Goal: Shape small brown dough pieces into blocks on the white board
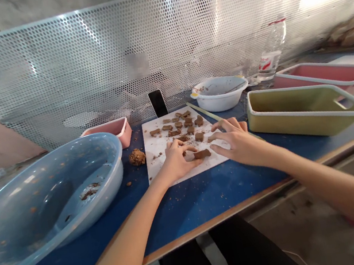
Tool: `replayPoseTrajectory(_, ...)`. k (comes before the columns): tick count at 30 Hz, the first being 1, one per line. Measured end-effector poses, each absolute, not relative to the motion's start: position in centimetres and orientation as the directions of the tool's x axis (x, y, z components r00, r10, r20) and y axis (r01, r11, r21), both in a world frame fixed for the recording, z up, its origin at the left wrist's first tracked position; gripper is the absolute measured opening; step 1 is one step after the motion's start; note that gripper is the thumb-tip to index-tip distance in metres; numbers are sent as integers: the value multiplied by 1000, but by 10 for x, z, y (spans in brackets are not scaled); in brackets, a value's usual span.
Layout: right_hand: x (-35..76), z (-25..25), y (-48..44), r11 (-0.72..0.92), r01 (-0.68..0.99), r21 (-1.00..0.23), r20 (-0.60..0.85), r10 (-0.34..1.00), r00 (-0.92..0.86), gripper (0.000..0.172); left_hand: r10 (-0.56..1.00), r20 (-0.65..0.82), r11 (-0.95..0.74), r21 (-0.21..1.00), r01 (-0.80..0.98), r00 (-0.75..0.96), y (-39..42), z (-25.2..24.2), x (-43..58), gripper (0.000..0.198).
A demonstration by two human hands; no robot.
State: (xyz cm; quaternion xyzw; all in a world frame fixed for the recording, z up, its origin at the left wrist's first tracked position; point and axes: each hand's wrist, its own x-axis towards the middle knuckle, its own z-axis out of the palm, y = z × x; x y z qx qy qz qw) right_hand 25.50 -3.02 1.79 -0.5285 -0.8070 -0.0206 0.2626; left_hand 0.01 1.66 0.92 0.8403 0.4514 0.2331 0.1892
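On a white board (153, 154) lies a small, brown, clay-like piece (203, 154), close to the front edge. My left hand (178, 159) reaches in from the left, its thumb and index finger closed around that piece's left end. Part of another brown lump (184, 153) shows beneath its fingers. My right hand (232, 140) hovers at the board's right side with fingers spread and nothing in them, its fingertips just off the piece's right end. Behind both hands, several more brown shaped pieces (190, 129) sit among crumbs.
A large blue basin (106, 193) stands left, beside a crumbly brown lump (137, 157) and a pink basket (125, 134). Behind are a phone (158, 103), a thin strip (205, 112) and a white basin (222, 100). A green bin (305, 119) and a bottle (269, 62) stand right.
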Motion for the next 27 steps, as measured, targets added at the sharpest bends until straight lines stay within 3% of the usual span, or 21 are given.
replayPoseTrajectory(4, 265, 52, 15, 600, 732, -322, 169, 798, -579, 39, 841, 209, -531, 496, 687, 500, 14, 16, -2, 32)
replayPoseTrajectory(6, 262, 57, 32, 636, 677, -371, 113, 754, -647, 44, 836, 213, -541, 480, 690, 506, 14, 17, -2, 32)
replayPoseTrajectory(10, 251, 42, 40, 706, 632, -321, 244, 706, -665, 44, 832, 224, -551, 436, 712, 507, 15, 18, -7, 34)
replayPoseTrajectory(14, 254, 25, 30, 819, 565, -96, 417, 549, -725, 38, 825, 202, -559, 433, 707, 528, 18, 20, -13, 35)
replayPoseTrajectory(16, 260, 24, 27, 889, 457, -2, 432, 413, -802, 34, 815, 211, -572, 443, 690, 540, 18, 19, -14, 34)
replayPoseTrajectory(19, 266, 26, 27, 941, 334, 44, 429, 285, -857, 30, 801, 247, -594, 451, 666, 546, 18, 17, -13, 30)
replayPoseTrajectory(27, 261, 21, 28, 958, 267, 108, 430, 197, -881, 29, 775, 315, -631, 425, 649, 547, 16, 18, -10, 16)
